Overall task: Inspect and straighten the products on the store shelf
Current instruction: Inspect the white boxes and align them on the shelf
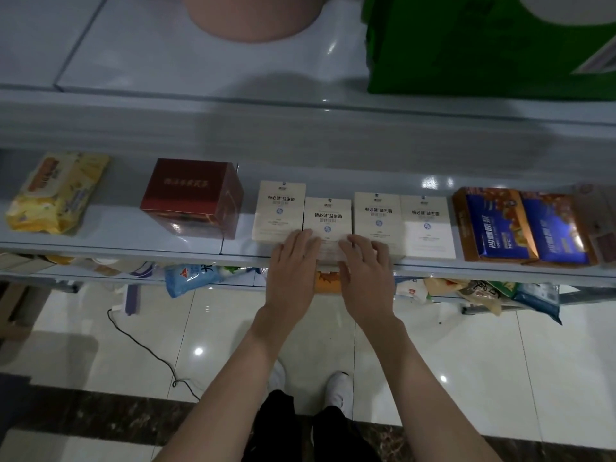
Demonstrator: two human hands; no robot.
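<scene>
Pale grey metal shelf (110, 235), glossy, running the full width of the view. A higher shelf (166, 61) behind it carries a large green carton (466, 45) at the right.

Products on the shelf, left to right:
- yellow soft pack (56, 191), lying askew
- dark red box (191, 198), turned at an angle
- four flat cream boxes
- two blue-and-orange packs (493, 225), side by side and tilted

Cream boxes: same print on each, black characters over a small blue round mark, lying face up in a row at mid shelf. First box (278, 208) sits furthest back. Second box (327, 218) lies nearer the front edge than its neighbours and touches both. Third box (376, 215) and fourth box (426, 225) are edge to edge. The row's back edges are uneven.

Left hand (293, 261) rests on the near left corner of the second box. Right hand (366, 265) rests on its near right corner and overlaps the third box. Fingers (305, 240) of both hands are straight and laid flat on the carton, gripping nothing. Near edge of the second box is hidden under the hands.
</scene>
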